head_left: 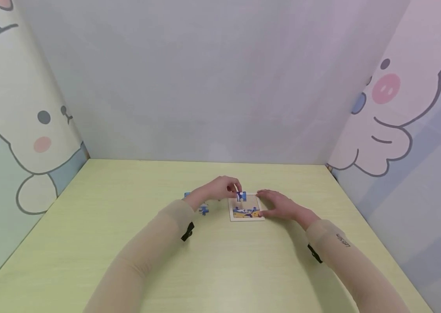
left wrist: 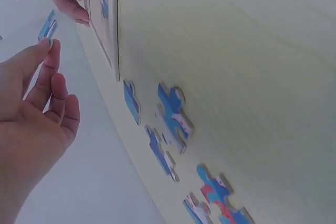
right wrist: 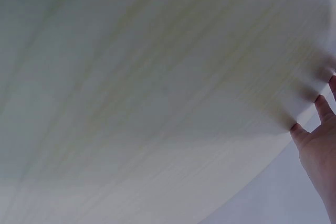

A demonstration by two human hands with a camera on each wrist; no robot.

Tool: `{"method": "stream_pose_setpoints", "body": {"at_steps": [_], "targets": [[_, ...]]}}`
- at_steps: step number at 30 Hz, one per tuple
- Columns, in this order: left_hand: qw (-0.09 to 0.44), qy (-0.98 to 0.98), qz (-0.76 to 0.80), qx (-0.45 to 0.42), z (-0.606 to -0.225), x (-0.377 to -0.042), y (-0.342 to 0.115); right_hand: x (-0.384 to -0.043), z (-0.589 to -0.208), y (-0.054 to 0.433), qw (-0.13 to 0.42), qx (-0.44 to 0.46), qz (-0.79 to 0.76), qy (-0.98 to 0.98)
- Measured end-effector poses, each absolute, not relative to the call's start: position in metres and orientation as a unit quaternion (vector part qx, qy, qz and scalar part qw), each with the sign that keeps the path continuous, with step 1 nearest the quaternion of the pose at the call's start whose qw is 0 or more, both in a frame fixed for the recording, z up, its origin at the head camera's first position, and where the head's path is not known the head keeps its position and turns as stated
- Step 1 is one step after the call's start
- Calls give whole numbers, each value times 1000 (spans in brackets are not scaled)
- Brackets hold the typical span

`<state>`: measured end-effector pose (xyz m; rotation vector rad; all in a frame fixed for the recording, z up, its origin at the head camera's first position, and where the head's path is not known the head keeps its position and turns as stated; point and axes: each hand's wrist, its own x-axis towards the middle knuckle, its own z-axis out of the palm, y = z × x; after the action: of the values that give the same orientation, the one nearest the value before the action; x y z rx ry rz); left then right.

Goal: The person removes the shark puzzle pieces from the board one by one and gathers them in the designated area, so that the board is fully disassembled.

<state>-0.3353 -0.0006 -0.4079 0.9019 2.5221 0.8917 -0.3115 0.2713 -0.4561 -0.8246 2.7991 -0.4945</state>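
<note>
My left hand (head_left: 220,188) pinches a blue and white jigsaw piece (head_left: 241,197) between thumb and forefinger, held up above the left part of a puzzle tray (head_left: 247,219). In the left wrist view, the same piece (left wrist: 47,27) stands tilted at the fingertips. The tray has a pale rim, and its near side holds fitted pieces (head_left: 245,213) in orange, blue and white; bare board shows behind them. At the tray's right side, my right hand (head_left: 282,206) rests with fingers spread, its thumb by the near right part of the rim. The right wrist view shows only part of this hand.
Several loose jigsaw pieces (left wrist: 174,116) lie left of the tray, partly hidden by the left arm in the head view. The pale wooden table (head_left: 220,265) ends at a grey back wall (head_left: 205,87), with cartoon-printed panels on both sides.
</note>
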Motion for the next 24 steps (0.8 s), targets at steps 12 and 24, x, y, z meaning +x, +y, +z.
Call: {"method": "stream_pose_setpoints", "body": {"at_steps": [12, 24], "targets": [[179, 881, 299, 321, -411, -329, -27, -315, -460, 274, 87, -283, -153, 943], [178, 886, 288, 316, -429, -323, -50, -312, -458, 272, 89, -278, -164, 942]]}}
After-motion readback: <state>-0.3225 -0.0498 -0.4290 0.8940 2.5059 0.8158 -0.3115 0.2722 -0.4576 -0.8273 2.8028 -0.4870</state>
